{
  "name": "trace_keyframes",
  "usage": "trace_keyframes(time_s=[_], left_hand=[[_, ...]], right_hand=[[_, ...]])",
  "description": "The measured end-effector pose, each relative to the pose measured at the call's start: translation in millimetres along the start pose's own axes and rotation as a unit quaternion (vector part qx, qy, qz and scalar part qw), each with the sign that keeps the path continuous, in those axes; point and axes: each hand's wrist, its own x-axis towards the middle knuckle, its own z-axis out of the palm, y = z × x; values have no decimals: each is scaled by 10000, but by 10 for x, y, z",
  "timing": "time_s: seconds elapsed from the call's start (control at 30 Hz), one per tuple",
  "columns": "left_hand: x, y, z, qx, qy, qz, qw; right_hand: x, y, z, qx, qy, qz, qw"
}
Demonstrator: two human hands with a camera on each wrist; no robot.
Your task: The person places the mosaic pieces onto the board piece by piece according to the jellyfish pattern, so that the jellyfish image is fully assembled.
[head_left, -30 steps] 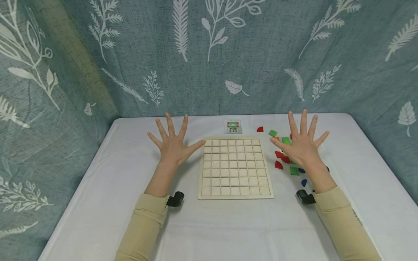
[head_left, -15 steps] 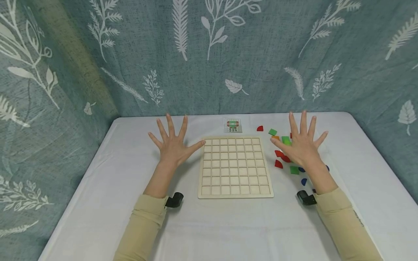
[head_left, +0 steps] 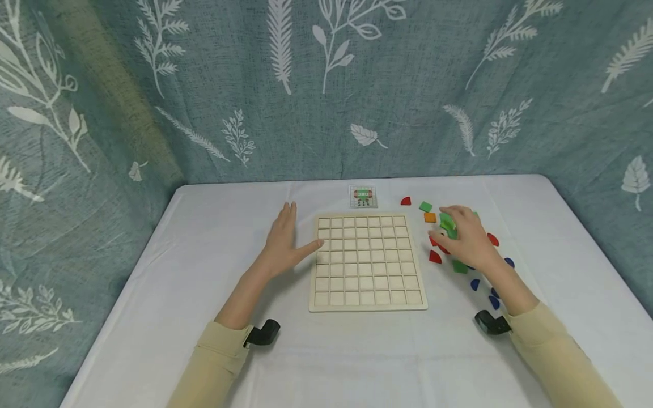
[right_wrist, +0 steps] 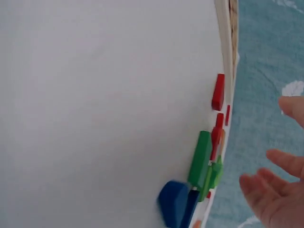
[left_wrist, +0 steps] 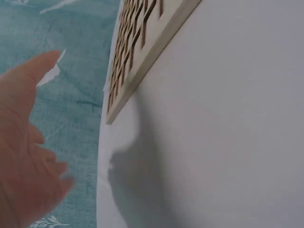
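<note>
The white tabletop (head_left: 357, 357) carries a pale gridded board (head_left: 367, 260) near its middle. The left hand (head_left: 283, 241), fingers together, thumb outstretched, hovers by the board's left edge; the right hand (head_left: 465, 238), loosely bent, thumb apart from fingers, hangs above scattered coloured pieces (head_left: 460, 266). Beyond the board lies a picture card (head_left: 363, 196).

Board (head_left: 368, 263) apparently in every view

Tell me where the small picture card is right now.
In the head view, the small picture card lies near the white table's far edge, just beyond the wooden grid board and left of a red quarter-circle piece.
</note>
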Motion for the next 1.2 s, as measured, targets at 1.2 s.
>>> trace_keyframes(time_s=[1.2], left_hand=[[-386,-78,308,118,-2048,619,9768]], right_hand=[[-186,32,160,-101,-574,-450,9973]])
